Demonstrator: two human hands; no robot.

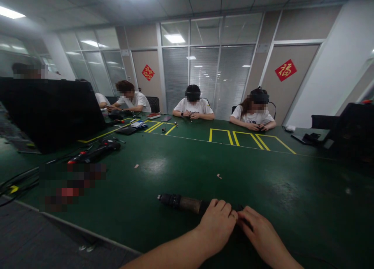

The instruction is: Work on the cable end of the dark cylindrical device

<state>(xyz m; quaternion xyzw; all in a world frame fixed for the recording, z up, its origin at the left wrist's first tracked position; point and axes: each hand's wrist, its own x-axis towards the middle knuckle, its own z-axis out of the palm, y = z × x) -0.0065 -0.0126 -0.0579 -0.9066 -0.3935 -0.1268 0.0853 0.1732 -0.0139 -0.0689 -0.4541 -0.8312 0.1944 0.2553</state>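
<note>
A drill-like power tool (188, 204) lies across the green table near its front edge. Its black collar and metal tip point left, and its middle section is brownish grey. My left hand (218, 221) is closed over the black rear part of the tool, hiding much of it. Just to the right, my right hand (258, 228) is closed at the tool's back end, thumb and fingers drawn together beside my left fingers. What the right fingertips pinch is hidden, and the two hands touch or nearly touch.
Another black-and-red power tool (96, 151) lies on the left among black cables (22, 179). Small scraps (219, 176) sit mid-table. Yellow tape outlines (233, 138) mark the far side, where several people sit. Dark monitors (52, 109) stand at left and right.
</note>
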